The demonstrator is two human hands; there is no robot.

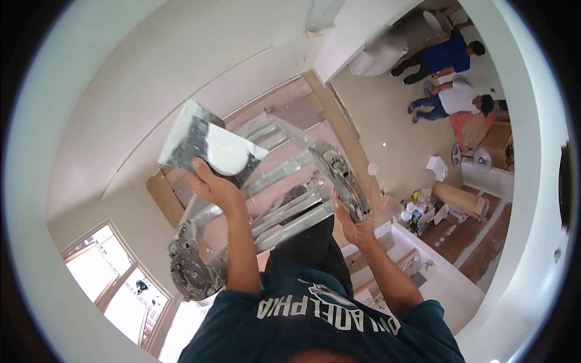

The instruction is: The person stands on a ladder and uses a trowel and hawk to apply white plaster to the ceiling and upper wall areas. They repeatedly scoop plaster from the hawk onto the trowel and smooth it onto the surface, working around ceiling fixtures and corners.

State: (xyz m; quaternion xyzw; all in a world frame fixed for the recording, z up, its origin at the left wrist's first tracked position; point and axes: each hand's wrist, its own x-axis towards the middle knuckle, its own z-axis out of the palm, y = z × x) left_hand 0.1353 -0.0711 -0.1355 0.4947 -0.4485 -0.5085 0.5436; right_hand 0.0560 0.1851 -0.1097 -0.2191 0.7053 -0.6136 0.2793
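My left hand [216, 189] is raised and wrapped round a flat, dark plastering tool [192, 145]. White putty [227, 150] lies in a thick smear across its face; the tool's handle is hidden. Lower right, my right hand [354, 224] grips the side of a metal stepladder [279, 172] at its plaster-stained hinge [346, 184]. The ladder's rungs spread out below and in front of me. A second stained hinge [196, 266] sits beside my left forearm. My legs are between the ladder's rails.
A pale wall [163, 78] rises close in front and to the left. A window [118, 278] is at the lower left. Two people [451, 54] are on the floor at upper right, near a standing fan [469, 156]. A cardboard tube [460, 199] and clutter lie at right.
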